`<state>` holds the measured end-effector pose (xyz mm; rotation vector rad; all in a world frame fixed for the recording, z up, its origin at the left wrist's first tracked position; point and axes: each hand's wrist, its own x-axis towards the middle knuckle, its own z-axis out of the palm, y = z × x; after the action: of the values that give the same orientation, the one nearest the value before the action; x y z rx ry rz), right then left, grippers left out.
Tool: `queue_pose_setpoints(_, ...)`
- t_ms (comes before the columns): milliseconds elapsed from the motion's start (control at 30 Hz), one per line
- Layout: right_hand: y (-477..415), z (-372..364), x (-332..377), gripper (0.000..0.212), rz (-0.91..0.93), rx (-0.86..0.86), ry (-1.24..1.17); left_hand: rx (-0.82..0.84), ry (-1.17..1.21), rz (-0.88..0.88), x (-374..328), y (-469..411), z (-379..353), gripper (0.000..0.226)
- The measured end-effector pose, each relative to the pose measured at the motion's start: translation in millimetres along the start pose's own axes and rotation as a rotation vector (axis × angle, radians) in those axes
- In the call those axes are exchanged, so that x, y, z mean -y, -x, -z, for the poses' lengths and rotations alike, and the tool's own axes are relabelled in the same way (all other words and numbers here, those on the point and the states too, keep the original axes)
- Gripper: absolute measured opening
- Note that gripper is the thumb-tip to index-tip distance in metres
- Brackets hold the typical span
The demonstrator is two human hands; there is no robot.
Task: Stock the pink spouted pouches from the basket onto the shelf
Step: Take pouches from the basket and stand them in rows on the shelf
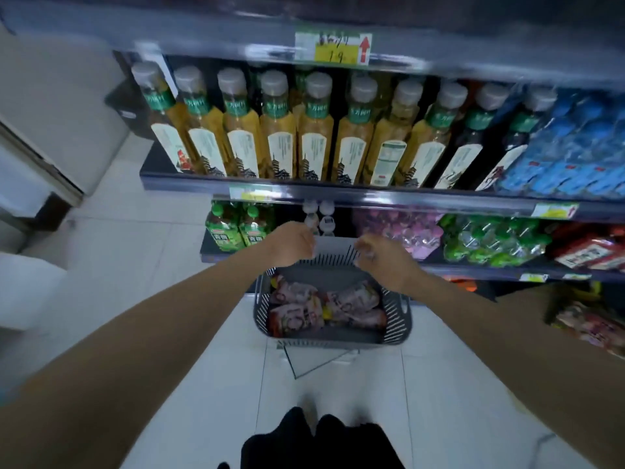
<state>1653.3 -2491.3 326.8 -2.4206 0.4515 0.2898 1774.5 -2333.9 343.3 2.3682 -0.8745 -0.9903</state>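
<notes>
A dark grey slotted basket [395,319] stands on the white floor below the shelf, with several pink spouted pouches [324,308] lying in it. My left hand [291,245] and my right hand [382,257] both grip the basket's far rim, fingers curled over it. On the lower shelf [473,270] just behind, more pink pouches [399,228] are stacked. The picture is blurred, so the fingertips are hard to make out.
Green pouches [490,238] and red packets [592,252] lie right of the pink stack. Green bottles [233,228] stand at the shelf's left. The shelf above carries tea bottles [304,130] and blue packs [571,147]. A grey cabinet [50,113] is at left.
</notes>
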Motion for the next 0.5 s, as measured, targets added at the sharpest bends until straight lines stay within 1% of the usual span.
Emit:
queue_pose_setpoints(33, -1.9, -11.3, -6.1, 0.019, -0.061, 0.068, 0.007, 0.034, 0.003, 0.026, 10.8, -3.0, -9.6, 0.009)
queue_pose_setpoints(67, -4.9, -23.3, -15.2, 0.008, -0.071, 0.141, 0.009, 0.062, 0.0, 0.042, 21.7, -6.9, -19.6, 0.013)
queue_pose_setpoints(133, -10.7, -44.3, -27.4, 0.023, -0.08, 0.215, 0.056, 0.108, -0.037, 0.074, 40.6, -15.2, -39.8, 0.019)
queue_pose_setpoints(200, -16.8, -63.8, -41.5, 0.013, -0.129, 0.298, 0.139, 0.115, -0.052, 0.123, 58.6, -24.8, -60.5, 0.014)
queue_pose_setpoints(233, -20.3, -72.8, -47.7, 0.023, -0.156, 0.338, 0.181, 0.114, -0.048, 0.146, 66.6, -30.2, -70.8, 0.012)
queue_pose_setpoints(267, -23.3, -81.6, -54.0, 0.029, -0.14, 0.35, 0.222, 0.123, -0.048, 0.17, 74.4, -35.5, -81.1, 0.009)
queue_pose_setpoints(300, -26.5, -90.2, -60.8, 0.03, -0.159, 0.378, 0.233, 0.135, -0.051, 0.189, 83.0, -41.4, -91.1, 0.008)
queue_pose_setpoints(400, -38.5, -114.7, -81.6, 0.033, -0.171, 0.383, 0.249, 0.153, -0.051, 0.22, 106.3, -58.1, -119.5, 0.014)
queue_pose_setpoints(500, -56.0, -135.0, -99.6, 0.03, -0.235, 0.361, 0.226, 0.139, -0.06, 0.24, 125.5, -76.1, -138.6, 0.026)
